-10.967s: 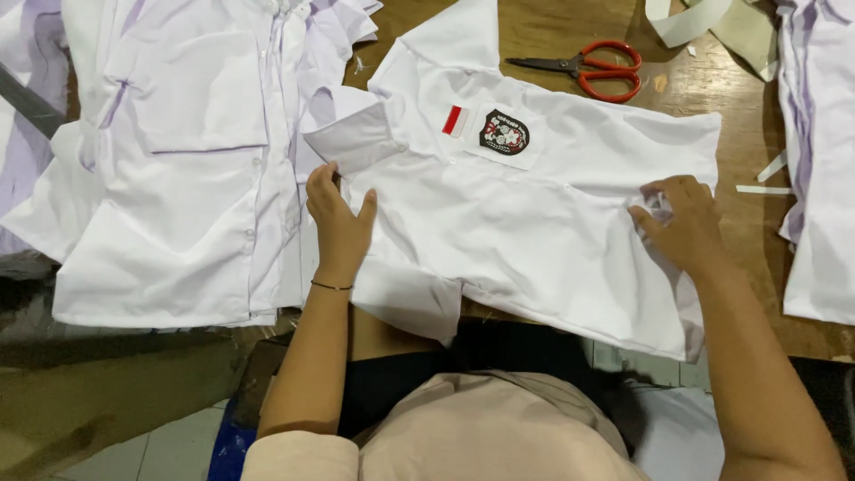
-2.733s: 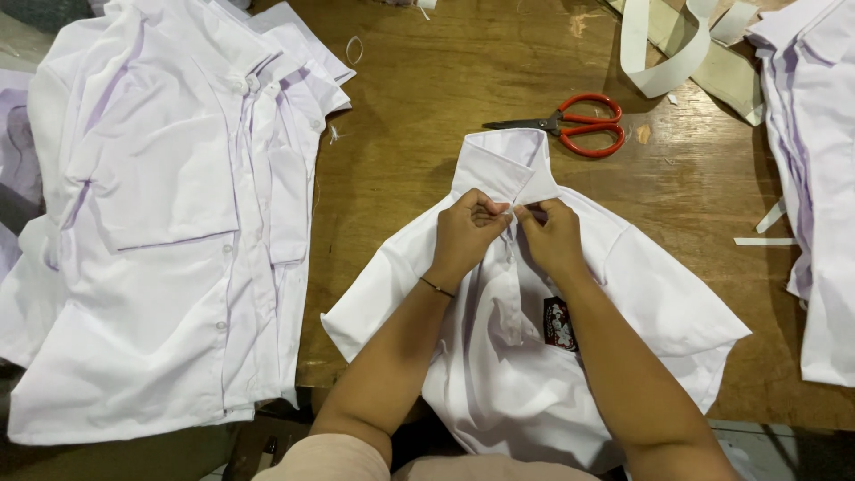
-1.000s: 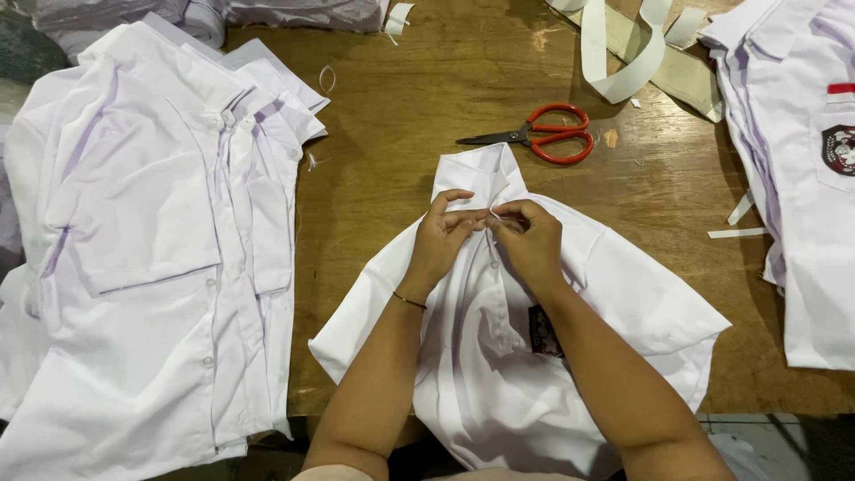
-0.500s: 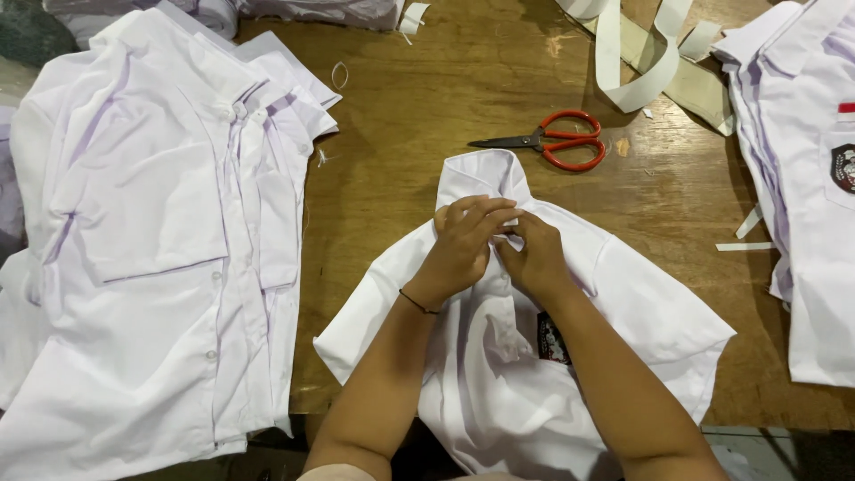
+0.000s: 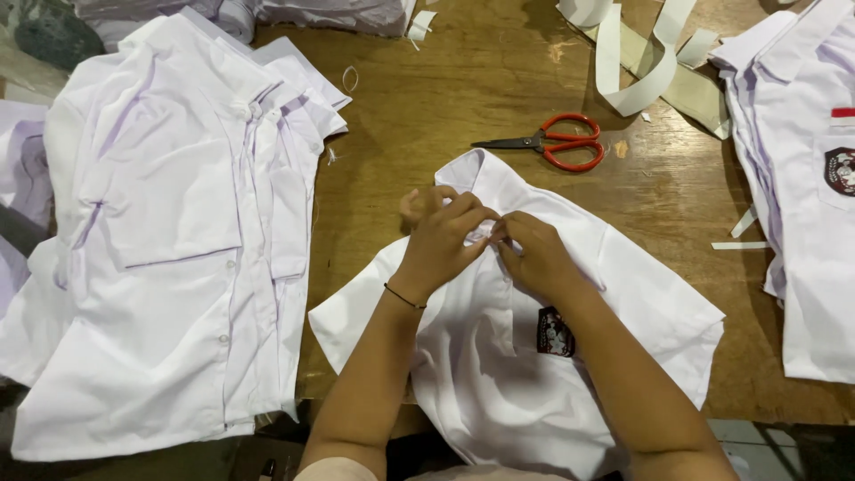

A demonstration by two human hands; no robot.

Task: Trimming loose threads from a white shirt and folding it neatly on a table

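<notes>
White short-sleeved shirt (image 5: 499,356), dark chest badge, collar up, spread front-up on wooden worktop (image 5: 427,116) near its front edge. Left hand (image 5: 443,240) and right hand (image 5: 534,254) meeting below collar, fingers pinched on the placket. Red-handled scissors (image 5: 550,142) beyond.

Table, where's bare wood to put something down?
Bare table lies between the shirt pile and the scissors, and right of the middle shirt before the right shirts. The top right is crowded with strips.
</notes>
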